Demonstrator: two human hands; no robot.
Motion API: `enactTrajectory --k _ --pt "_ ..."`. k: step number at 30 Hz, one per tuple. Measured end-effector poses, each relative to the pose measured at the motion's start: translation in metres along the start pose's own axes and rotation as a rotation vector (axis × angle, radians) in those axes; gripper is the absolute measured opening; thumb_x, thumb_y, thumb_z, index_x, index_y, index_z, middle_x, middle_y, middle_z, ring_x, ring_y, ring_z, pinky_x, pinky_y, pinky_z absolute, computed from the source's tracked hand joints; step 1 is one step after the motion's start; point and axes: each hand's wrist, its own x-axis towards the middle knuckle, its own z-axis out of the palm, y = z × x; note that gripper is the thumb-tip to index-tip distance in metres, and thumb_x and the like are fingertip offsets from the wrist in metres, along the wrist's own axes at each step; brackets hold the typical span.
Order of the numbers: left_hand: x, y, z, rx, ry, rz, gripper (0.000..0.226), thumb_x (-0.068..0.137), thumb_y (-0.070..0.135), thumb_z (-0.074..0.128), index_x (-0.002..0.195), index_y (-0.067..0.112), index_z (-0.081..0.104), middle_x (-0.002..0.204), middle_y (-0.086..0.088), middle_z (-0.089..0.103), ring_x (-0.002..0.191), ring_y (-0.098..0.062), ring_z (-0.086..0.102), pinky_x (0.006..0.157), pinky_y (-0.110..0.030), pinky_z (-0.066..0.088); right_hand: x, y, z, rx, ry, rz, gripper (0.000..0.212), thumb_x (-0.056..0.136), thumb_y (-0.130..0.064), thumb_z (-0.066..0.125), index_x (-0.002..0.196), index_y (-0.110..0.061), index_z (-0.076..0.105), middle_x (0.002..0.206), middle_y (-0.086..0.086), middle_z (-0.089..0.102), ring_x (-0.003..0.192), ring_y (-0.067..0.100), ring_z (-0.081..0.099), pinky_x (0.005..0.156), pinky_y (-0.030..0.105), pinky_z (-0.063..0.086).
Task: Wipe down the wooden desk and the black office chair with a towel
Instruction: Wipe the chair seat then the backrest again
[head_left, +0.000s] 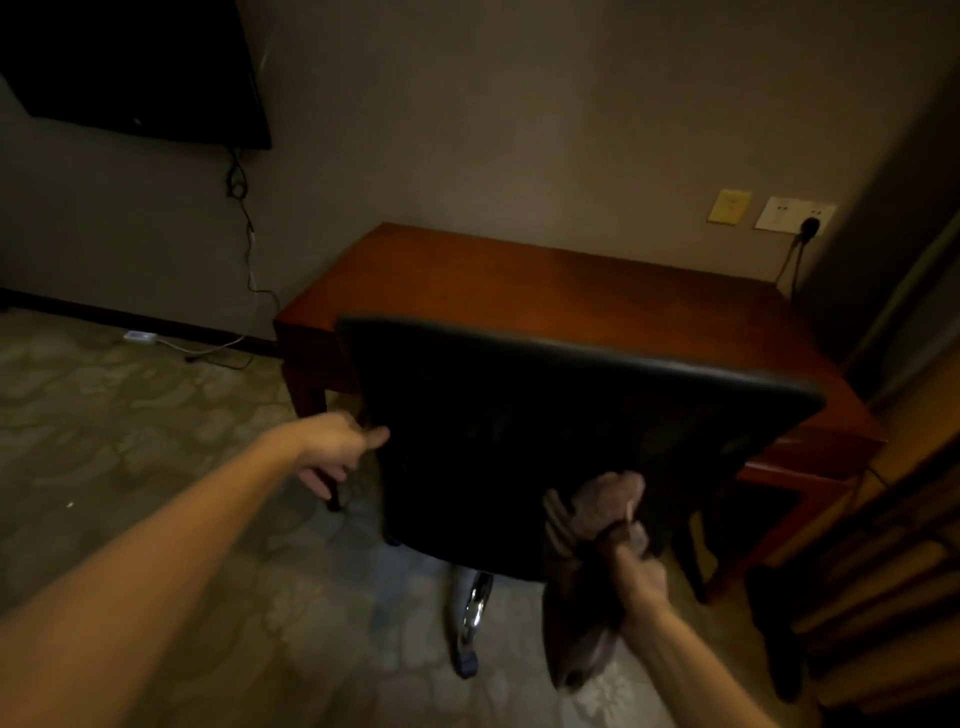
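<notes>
My left hand (340, 447) grips the chair (571, 415) edge, likely to steady it; my right hand (641, 571) clenches the towel (602, 501) against its back for wiping.

Legible text, labels, brands, numbers: none. Yellow wall plate (729, 207): faint pale marking near the top, too blurred to read. White socket panel (795, 215) just beside it: small dark marks only, not readable as characters.
</notes>
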Motion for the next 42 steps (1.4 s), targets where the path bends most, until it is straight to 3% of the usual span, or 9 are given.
enactTrajectory --k 5,13,17,20,24,27,30,38,42 --pt "-0.027 0.008 -0.042 0.005 -0.119 0.019 0.055 0.104 0.051 0.047 0.141 0.01 0.053 0.126 -0.008 0.065 0.112 -0.025 0.063 0.082 -0.038 0.055 -0.097 -0.03 0.055 -0.189 -0.3 -0.014 0.023 0.09 0.002 0.062 0.111 -0.006 0.068 0.1 0.016 0.072 0.095 0.033 0.068 0.092 0.048 0.057" --pt "-0.096 -0.014 -0.132 -0.344 -0.159 0.083 0.031 0.109 0.022 0.043 0.092 0.016 0.069 0.088 -0.009 0.071 0.083 -0.028 0.066 0.078 -0.038 0.05 -0.229 -0.157 0.168 -0.588 -0.765 -0.447 0.032 0.08 -0.008 0.077 0.105 -0.022 0.061 0.1 -0.002 0.069 0.092 0.009 0.067 0.077 0.023 0.054" --pt "-0.132 -0.018 -0.194 -0.691 -0.104 0.189 0.024 0.108 0.028 0.043 0.115 0.025 0.066 0.11 -0.008 0.073 0.102 -0.031 0.07 0.091 -0.053 0.054 -0.268 -0.199 0.226 -0.633 -0.735 -0.736 0.042 0.07 -0.032 0.08 0.104 -0.029 0.056 0.105 -0.004 0.065 0.096 0.013 0.064 0.083 0.039 0.058" --pt "-0.138 -0.023 -0.253 -0.918 -0.116 0.218 0.065 0.095 0.071 0.036 0.126 0.024 0.069 0.124 -0.008 0.073 0.114 -0.03 0.069 0.095 -0.061 0.054 -0.29 -0.222 0.278 -0.644 -0.696 -0.948 0.044 0.074 -0.038 0.079 0.107 -0.029 0.051 0.105 -0.008 0.058 0.095 0.014 0.057 0.081 0.045 0.055" --pt "-0.126 -0.027 -0.319 -0.963 -0.025 0.241 0.085 0.08 0.084 0.036 0.125 0.022 0.072 0.122 -0.011 0.074 0.115 -0.029 0.07 0.098 -0.059 0.053 -0.302 -0.248 0.343 -0.613 -0.639 -1.208 0.045 0.078 -0.042 0.078 0.104 -0.029 0.044 0.098 -0.009 0.049 0.088 0.015 0.047 0.073 0.04 0.048" --pt "-0.1 -0.028 -0.37 -0.833 0.038 0.197 0.067 0.091 0.074 0.042 0.126 0.025 0.071 0.119 -0.01 0.075 0.11 -0.03 0.072 0.089 -0.05 0.059 -0.296 -0.269 0.404 -0.604 -0.528 -1.42 0.044 0.08 -0.042 0.076 0.108 -0.024 0.047 0.101 -0.005 0.048 0.089 0.016 0.043 0.073 0.038 0.044" --pt "-0.06 -0.029 -0.427 -0.77 0.051 0.224 0.03 0.102 0.028 0.055 0.125 0.014 0.069 0.118 -0.017 0.074 0.103 -0.034 0.074 0.083 -0.047 0.063 -0.283 -0.297 0.472 -0.548 -0.452 -1.54 0.046 0.079 -0.033 0.077 0.113 -0.018 0.051 0.106 -0.002 0.049 0.095 0.017 0.043 0.075 0.034 0.036" --pt "0.038 -0.043 -0.565 -0.801 0.225 0.364 0.02 0.098 0.003 0.06 0.11 0.013 0.072 0.093 -0.006 0.078 0.075 -0.013 0.074 0.058 -0.025 0.058 -0.256 -0.375 0.615 -0.554 -1.207 -0.998 0.111 0.061 -0.059 0.089 0.153 -0.04 0.029 0.145 -0.009 0.043 0.135 0.013 0.048 0.114 0.039 0.043" --pt "0.092 -0.072 -0.617 -0.838 0.232 0.403 0.028 0.097 -0.005 0.055 0.119 0.006 0.068 0.087 -0.002 0.076 0.069 -0.008 0.071 0.055 -0.019 0.054 -0.243 -0.395 0.671 -0.302 -1.232 -0.598 0.085 0.08 -0.061 0.074 0.153 -0.036 0.038 0.143 -0.005 0.057 0.122 0.009 0.063 0.1 0.03 0.052"
